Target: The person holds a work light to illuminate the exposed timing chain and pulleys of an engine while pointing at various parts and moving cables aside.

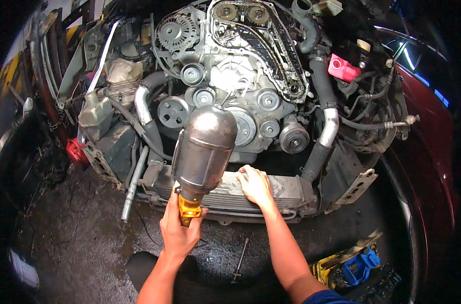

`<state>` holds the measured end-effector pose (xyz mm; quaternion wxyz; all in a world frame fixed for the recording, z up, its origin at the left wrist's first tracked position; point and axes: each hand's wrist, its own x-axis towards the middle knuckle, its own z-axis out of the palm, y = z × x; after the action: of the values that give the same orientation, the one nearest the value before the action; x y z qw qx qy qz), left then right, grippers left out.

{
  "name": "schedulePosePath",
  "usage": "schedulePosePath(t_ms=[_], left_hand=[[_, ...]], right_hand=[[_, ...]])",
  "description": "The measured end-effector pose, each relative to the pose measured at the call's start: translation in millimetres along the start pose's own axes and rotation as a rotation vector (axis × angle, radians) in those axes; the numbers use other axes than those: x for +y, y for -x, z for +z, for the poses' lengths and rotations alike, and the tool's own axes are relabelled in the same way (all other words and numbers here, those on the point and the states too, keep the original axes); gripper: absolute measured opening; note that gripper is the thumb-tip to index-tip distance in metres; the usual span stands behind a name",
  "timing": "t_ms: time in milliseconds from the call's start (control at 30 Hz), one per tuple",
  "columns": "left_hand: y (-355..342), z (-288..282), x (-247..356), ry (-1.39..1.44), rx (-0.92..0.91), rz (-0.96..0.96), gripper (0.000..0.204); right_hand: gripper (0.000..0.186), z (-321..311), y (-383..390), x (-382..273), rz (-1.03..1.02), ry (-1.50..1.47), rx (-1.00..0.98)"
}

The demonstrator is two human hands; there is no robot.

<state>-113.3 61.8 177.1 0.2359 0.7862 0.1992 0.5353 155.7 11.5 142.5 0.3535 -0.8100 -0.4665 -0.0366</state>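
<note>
My left hand (177,230) is closed around the yellow handle of a work lamp (206,144). The lamp's dull metal hood points up and away, in front of the engine's pulleys, with a thin wire hook at its tip. A yellow-orange glow shows at the handle. To the right of the lamp, my right hand (256,186) rests on top of the finned intercooler (286,185). Its fingers are curled, and what lies under them is hidden. Beyond stands the engine (233,73), its front cover off and the timing chain (248,36) exposed.
Thick hoses with metal pipes (330,126) flank the engine. An alternator (173,31) sits upper left, a pink-red part (343,68) upper right. A long tool (240,261) lies on the wet floor, and a yellow and blue tray (359,266) stands lower right. A dark red car (428,131) is alongside.
</note>
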Motion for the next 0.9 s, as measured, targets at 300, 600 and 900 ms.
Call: schedulePosePath(t_ms=[300,600,900], left_hand=[[-0.8,-2.1,0.7,0.0,0.06,-0.027,0.07],[-0.7,0.1,-3.0,0.021,0.048,-0.043,0.07],[-3.0,-0.8,-9.2,0.026,0.042,-0.068,0.069]], right_hand=[[0.031,1.5,-1.3,0.5,-0.018,-0.003,-0.014],[0.022,-7.8,12.8,-8.2,-0.032,-0.562,0.328],[0.038,-161.4,166.4,-119.9,-1.011,-2.053,-0.589]])
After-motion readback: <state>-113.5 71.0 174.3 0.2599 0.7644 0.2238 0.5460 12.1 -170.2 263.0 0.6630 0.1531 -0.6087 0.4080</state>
